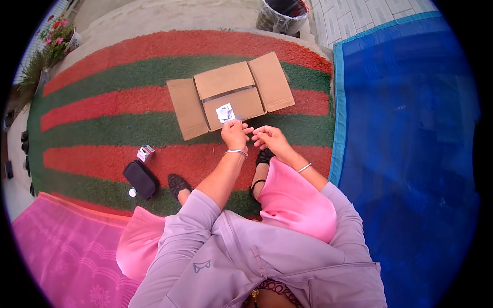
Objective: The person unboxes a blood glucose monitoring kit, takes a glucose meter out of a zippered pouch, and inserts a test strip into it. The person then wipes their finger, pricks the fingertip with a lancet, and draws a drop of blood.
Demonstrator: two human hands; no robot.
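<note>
Two hands [234,135] [270,139] nearly touching, grip unclear, adjacent white paper [224,112] unreadable, bin [281,21] cropped above

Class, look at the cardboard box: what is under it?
A striped mat, red and green, shows around the cardboard box, which seems to rest on it. The patch directly beneath is covered and cannot be seen.

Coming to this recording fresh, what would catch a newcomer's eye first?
Probably the bold red-and-green striped turf filling the middle, with a vivid blue mat along its right side. Next, the cardboard box on the turf, its side flaps spread outward. Just on the near side of it, the left hand and right hand are close together, with small white papers just beyond the left.
</note>
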